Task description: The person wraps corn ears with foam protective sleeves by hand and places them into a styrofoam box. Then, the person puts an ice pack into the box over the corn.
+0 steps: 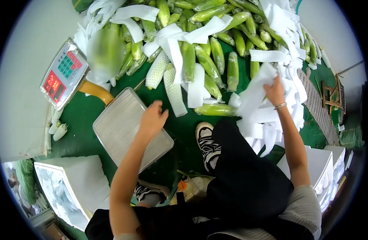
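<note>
My right hand is closed on a white foam net sleeve, a little blurred, above a pile of similar sleeves. My left hand holds nothing, its fingers apart over the upper right edge of the metal platform of a scale. In front of both hands lie many long green vegetables in clear film, several of them inside foam sleeves. One wrapped vegetable lies crosswise just left of my right hand.
The scale's display glows red at the left, on a yellow post. White foam boxes stand at lower left and lower right. A wooden stool is at far right. My shoes rest on the green floor.
</note>
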`<state>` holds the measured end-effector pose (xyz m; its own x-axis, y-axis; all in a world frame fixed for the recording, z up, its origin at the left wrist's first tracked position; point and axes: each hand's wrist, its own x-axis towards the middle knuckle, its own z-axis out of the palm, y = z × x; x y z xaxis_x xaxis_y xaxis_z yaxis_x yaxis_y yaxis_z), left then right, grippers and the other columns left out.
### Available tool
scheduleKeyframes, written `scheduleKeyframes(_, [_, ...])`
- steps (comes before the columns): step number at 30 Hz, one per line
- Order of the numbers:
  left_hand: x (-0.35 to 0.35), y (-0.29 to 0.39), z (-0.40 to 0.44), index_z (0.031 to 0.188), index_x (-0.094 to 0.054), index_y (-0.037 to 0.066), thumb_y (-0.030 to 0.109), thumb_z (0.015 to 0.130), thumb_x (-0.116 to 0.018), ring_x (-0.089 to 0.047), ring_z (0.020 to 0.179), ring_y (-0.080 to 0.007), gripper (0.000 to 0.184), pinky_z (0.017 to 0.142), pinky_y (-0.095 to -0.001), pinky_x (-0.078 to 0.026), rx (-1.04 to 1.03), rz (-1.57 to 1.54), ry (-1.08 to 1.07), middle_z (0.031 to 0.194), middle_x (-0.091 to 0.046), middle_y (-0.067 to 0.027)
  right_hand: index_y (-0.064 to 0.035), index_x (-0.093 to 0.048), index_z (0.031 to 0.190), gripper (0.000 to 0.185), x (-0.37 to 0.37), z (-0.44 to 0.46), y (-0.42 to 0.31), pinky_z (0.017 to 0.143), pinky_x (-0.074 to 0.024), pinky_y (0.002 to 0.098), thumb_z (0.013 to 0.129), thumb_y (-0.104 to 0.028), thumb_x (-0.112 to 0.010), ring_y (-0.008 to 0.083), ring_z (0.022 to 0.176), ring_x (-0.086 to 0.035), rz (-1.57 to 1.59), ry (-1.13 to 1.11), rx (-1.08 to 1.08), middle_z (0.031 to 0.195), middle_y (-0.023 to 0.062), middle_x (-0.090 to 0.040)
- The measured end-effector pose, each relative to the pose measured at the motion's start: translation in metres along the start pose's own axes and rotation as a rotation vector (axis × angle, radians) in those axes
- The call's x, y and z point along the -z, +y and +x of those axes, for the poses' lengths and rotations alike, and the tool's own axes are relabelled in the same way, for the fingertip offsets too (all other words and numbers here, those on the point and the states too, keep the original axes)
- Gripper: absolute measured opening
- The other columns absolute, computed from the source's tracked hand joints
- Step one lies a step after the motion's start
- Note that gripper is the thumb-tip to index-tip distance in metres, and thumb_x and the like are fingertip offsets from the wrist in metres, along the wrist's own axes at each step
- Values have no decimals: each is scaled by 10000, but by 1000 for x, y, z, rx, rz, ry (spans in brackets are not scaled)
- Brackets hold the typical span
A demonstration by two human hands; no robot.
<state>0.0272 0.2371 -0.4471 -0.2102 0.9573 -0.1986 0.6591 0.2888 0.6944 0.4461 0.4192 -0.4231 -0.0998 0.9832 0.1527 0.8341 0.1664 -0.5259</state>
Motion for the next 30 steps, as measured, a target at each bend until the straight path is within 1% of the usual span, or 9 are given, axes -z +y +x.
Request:
scheduleKeyframes(3, [-65,-2,96,1199,-327,-65,321,752,-653,-537,998,-402,675,849,-435,-464,251,237,2,1154,-474,-263,-4,-200,1356,811,7,26,24,697,-500,421,668,3,-631,406,845,-606,-163,165,-73,992,277,-569])
scheduleKeyframes(7, [-99,-7,147,1252,-238,-57,367,683,-727,-509,1064,-396,862,856,-455,-460,346,345,164,1183,-435,-265,-61,-166,1406,878,29,10,-25,719,-500,426,667,56,-626,421,918,-588,-277,302,-87,1200,294,-476])
scheduleKeyframes(9, [-102,-30,166,1315,-213,-4,314,659,-743,-525,995,-399,902,834,-464,-461,166,486,241,1097,-464,-235,-106,-288,1379,820,42,-7,-53,651,-519,293,672,25,-683,238,789,-625,-238,365,159,1164,179,-545])
scheduleKeyframes(12, [-94,-39,172,1371,-229,54,302,721,-688,-494,940,-406,833,847,-467,-394,-33,533,329,1049,-455,-224,-59,-522,1150,380,30,-32,-73,554,-475,222,791,-11,-636,72,726,-557,455,200,-12,975,20,-561])
scheduleKeyframes(15, [-88,-6,137,1296,-375,34,191,767,-667,-469,968,-406,624,873,-451,-378,-223,486,587,1100,-446,-227,-99,-523,1103,322,-31,-56,-69,538,-473,220,809,-68,-652,80,696,-554,1002,-44,-385,862,-8,-563])
scheduleKeyframes(17, [-98,10,87,1163,-519,23,123,789,-653,-530,935,-315,409,832,-398,-423,-322,-29,650,1066,-530,-188,-119,-530,1093,283,-70,-87,-95,526,-454,230,832,-122,-639,82,646,-540,1244,-188,-690,771,-29,-581])
scheduleKeyframes(21, [-113,82,-25,1105,-565,-24,164,931,-512,-559,839,-86,261,726,-210,-461,267,-1063,-95,950,-614,-40,-131,-586,1003,158,-147,-141,-109,626,-438,213,852,-108,-627,71,735,-554,1428,-460,-723,774,-33,-591])
scheduleKeyframes(25, [-157,60,-30,1127,-532,-39,125,920,-526,-564,911,-115,265,813,-234,-441,200,-1130,-89,1014,-601,-70,-25,-619,903,141,-153,-150,-81,659,-450,233,802,-109,-673,97,771,-550,883,-161,-297,837,25,-586])
scheduleKeyframes(30, [-181,77,24,972,-518,-3,19,833,-582,-561,818,-133,155,727,-227,-446,380,-1318,-217,901,-570,-52,-18,-532,933,111,-156,-143,-38,639,-474,299,904,-120,-500,147,737,-560,1409,7,-885,876,65,-582])
